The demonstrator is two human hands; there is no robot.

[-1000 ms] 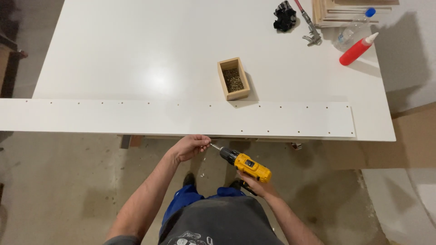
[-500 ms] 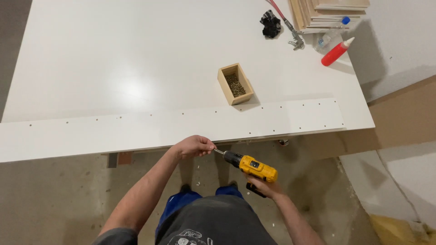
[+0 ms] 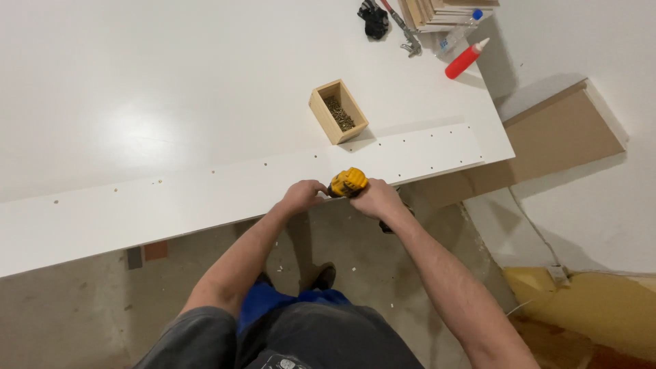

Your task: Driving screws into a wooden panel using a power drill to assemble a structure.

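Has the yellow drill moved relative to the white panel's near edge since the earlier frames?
Yes. The yellow drill has come up from below the white panel to its near edge, held by the right hand, with the left hand beside it.

White tabletop [image 3: 171, 82] carries a drilled white strip [image 3: 205, 195] w/ a small wooden box [image 3: 338, 111] (screws inside), red glue bottle [image 3: 466, 59].

A big white worktop [image 3: 171, 89] is taking up most of the view, glaring softly under overhead light. Below it, dusty grey concrete floor [image 3: 75, 307] is showing, with a brown board [image 3: 553, 143] lying beside white sheets.
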